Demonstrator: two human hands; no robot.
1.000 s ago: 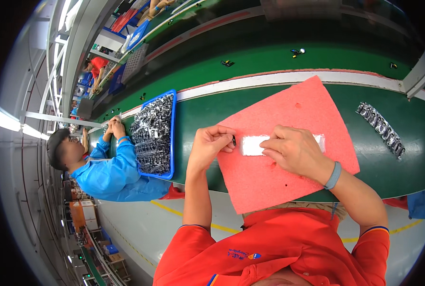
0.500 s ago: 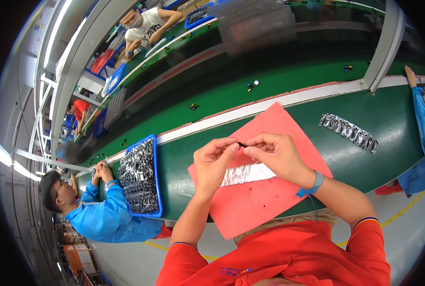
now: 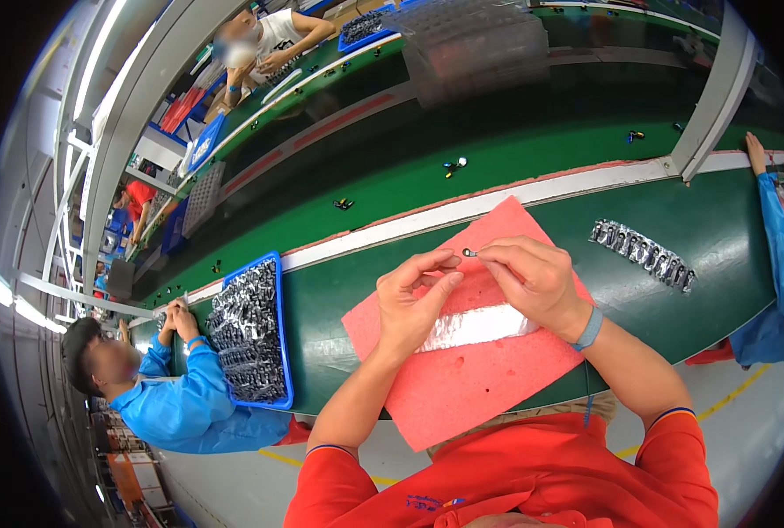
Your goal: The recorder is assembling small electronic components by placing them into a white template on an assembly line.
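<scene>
My right hand (image 3: 533, 277) pinches a small dark part with a round shiny end (image 3: 470, 253) between thumb and fingertips. Just left of that part is my left hand (image 3: 417, 295), its thumb and curled fingers parted with nothing visible between them. Both hands are over a pink foam sheet (image 3: 462, 400) on the green table. A shiny silver strip (image 3: 476, 327) lies across the foam, its ends partly covered by my hands. Farther right lies a strip of small black parts in clear packaging (image 3: 643, 253).
A blue tray (image 3: 287, 352) heaped with packaged black parts stands to my left. Beyond a white rail (image 3: 392, 224), a green conveyor (image 3: 401, 189) carries small dark parts. A co-worker in blue (image 3: 176, 400) sits at left; another's blue sleeve (image 3: 781, 233) shows at right. A metal post (image 3: 722, 97) rises at right.
My hands have drawn apart from their shared pinch. The small part is now in my right hand only, and the left fingers have loosened. Parts on the conveyor have shifted left.
</scene>
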